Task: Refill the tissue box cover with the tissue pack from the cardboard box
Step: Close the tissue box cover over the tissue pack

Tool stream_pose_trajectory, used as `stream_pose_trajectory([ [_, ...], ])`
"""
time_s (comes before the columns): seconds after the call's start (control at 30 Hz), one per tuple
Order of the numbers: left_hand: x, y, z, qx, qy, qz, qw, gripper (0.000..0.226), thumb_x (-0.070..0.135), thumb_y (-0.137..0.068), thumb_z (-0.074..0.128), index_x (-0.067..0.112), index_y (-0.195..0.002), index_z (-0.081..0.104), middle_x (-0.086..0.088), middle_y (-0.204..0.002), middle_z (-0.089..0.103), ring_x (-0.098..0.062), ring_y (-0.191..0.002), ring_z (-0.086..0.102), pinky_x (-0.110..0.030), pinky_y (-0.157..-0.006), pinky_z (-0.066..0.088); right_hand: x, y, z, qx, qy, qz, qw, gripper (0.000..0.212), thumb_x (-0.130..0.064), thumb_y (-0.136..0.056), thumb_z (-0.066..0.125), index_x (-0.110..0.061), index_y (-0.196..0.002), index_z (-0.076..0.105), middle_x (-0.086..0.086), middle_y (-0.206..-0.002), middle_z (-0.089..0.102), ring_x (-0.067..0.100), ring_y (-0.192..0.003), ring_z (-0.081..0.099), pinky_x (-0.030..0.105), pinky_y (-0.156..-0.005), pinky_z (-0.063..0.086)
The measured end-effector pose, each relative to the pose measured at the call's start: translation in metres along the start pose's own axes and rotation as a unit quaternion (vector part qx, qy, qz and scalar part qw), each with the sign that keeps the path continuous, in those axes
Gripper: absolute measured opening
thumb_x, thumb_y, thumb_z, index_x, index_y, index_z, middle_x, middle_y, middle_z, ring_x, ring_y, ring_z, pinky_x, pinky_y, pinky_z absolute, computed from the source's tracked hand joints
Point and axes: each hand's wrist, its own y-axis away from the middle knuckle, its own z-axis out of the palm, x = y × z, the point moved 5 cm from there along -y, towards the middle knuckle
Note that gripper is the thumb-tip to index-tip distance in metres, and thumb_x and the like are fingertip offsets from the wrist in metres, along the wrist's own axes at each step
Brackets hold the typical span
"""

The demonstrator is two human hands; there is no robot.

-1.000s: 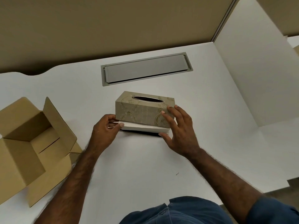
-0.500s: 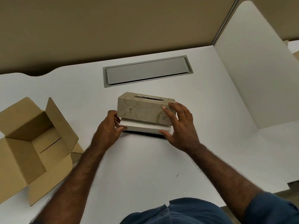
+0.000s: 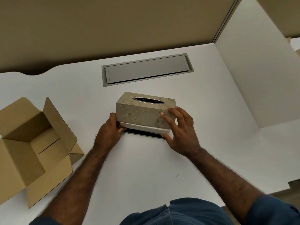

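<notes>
Blue sleeve (image 3: 274, 210) and shirt front at bottom edge, cut off by the frame. Both forearms reach forward over the white desk (image 3: 146, 168).

Left hand (image 3: 108, 135): fingers curled together round the left end of the white tissue pack (image 3: 144, 128), thumb against its near lower corner. Right hand (image 3: 180, 132): fingers spread apart, fingertips pressed on the near face of the patterned tissue box cover (image 3: 144, 113), thumb under the pack's right end. The cover sits over the pack, most of the way down; a white strip of pack shows below its rim. A dark strip (image 3: 142, 133) lies beneath, probably the cover's base plate.

Step in hand, as judged: seating the cover over the pack. Keep the cover level, press both ends evenly, square the pack's corners inside the rim so nothing snags. Check a tissue can be reached through the oval slot (image 3: 149, 100).

Cardboard box (image 3: 29, 143) on the left, open, flaps out, nothing visible inside; well apart from the hands.

Farther back, a grey cable hatch (image 3: 146, 69), closed.

Hard to tell: left fingertips are hidden behind the cover; whether tissue sits under the slot (looks dark); the cover's far side.
</notes>
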Motion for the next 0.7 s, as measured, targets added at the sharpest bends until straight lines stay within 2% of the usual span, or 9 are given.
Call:
stream_pose_trajectory([
  [0.1, -0.001, -0.003, 0.001, 0.008, -0.011, -0.005, 1.0, 0.049, 0.031, -0.088, 0.078, 0.014, -0.123, 0.047, -0.013, -0.119, 0.073, -0.037, -0.102, 0.072, -0.035, -0.077, 0.054, 0.0, 0.002, 0.003, 0.003, 0.003, 0.001, 1.0, 0.09, -0.037, -0.082, 0.093, -0.023, -0.157, 0.046, 0.017, -0.161, 0.052, 0.043, -0.15, 0.046, 0.056, -0.119, 0.043],
  [0.27, -0.003, -0.001, 0.001, 0.006, -0.017, -0.01, 1.0, 0.046, 0.032, -0.089, 0.077, 0.013, -0.122, 0.051, -0.012, -0.118, 0.073, -0.034, -0.102, 0.071, -0.031, -0.074, 0.046, -0.003, 0.009, 0.006, 0.021, 0.004, 0.001, 1.0, 0.076, -0.037, -0.088, 0.089, -0.019, -0.153, 0.054, 0.016, -0.154, 0.059, 0.041, -0.146, 0.05, 0.052, -0.118, 0.044],
  [0.43, -0.009, 0.006, 0.001, 0.003, -0.012, -0.007, 1.0, 0.051, 0.038, -0.086, 0.079, 0.013, -0.123, 0.055, -0.01, -0.118, 0.073, -0.031, -0.104, 0.07, -0.031, -0.075, 0.047, -0.007, 0.02, 0.01, 0.027, 0.006, 0.002, 1.0, 0.064, -0.026, -0.091, 0.086, -0.013, -0.149, 0.062, 0.017, -0.15, 0.062, 0.042, -0.143, 0.054, 0.052, -0.117, 0.047],
  [0.6, -0.013, 0.007, 0.0, 0.007, -0.01, -0.002, 1.0, 0.063, 0.047, -0.082, 0.081, 0.014, -0.131, 0.057, -0.009, -0.123, 0.073, -0.03, -0.108, 0.07, -0.036, -0.083, 0.056, -0.006, 0.025, 0.012, 0.026, -0.009, 0.01, 1.0, 0.068, -0.027, -0.091, 0.085, -0.014, -0.153, 0.058, 0.018, -0.149, 0.063, 0.04, -0.139, 0.056, 0.049, -0.116, 0.048],
  [0.7, -0.015, 0.007, 0.0, 0.012, -0.012, -0.002, 1.0, 0.063, 0.046, -0.082, 0.082, 0.012, -0.13, 0.059, -0.011, -0.121, 0.073, -0.031, -0.106, 0.07, -0.036, -0.083, 0.055, -0.002, 0.024, 0.012, 0.025, -0.002, 0.009, 1.0, 0.068, -0.026, -0.093, 0.084, -0.017, -0.153, 0.054, 0.018, -0.147, 0.064, 0.039, -0.137, 0.057, 0.049, -0.113, 0.049],
])
